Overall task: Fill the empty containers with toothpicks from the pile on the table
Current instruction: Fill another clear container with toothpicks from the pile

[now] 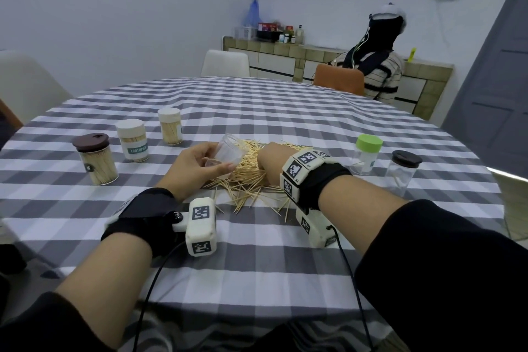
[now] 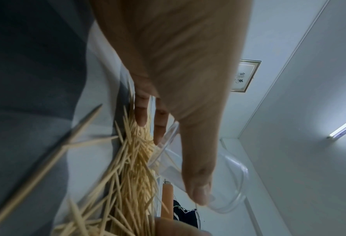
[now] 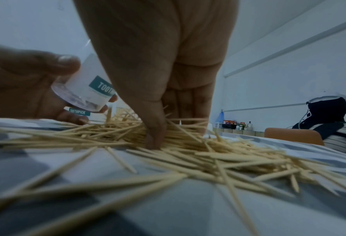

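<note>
The bench [image 1: 285, 111] is round, under a grey-and-white checked cloth, and its near edge and far half lie open around the work.

At the middle sits the toothpick pile [image 1: 251, 174], with loose picks straying toward the near edge. The left hand [image 1: 197, 168] holds a clear lidless container [image 1: 230, 151] tilted, its mouth over the pile's left side; thumb and fingers curl round its wall. The right hand [image 1: 270, 163] is pressed down into the pile from the right, fingers bent among the picks; whether it has any pinched cannot be told.

Toward the left edge stand three filled jars in a slanting row: a brown-lidded jar [image 1: 95, 158] nearest, a white-lidded labelled jar [image 1: 133, 140] and a second white-lidded jar [image 1: 170, 126] farther in. Toward the right edge stand a green-lidded container [image 1: 365, 154] and a dark-lidded container [image 1: 401, 171], each clear with only a pick or two inside.

Behind the far edge are a white chair [image 1: 225, 63], and an orange chair [image 1: 338, 81] with a person in a striped top [image 1: 383, 77] seated facing away.

Only the right wrist view shows the held container's teal label [image 3: 102, 87] and the thumb [image 3: 153, 127] dug into the picks. Only the left wrist view shows the container's open rim [image 2: 234, 188].
</note>
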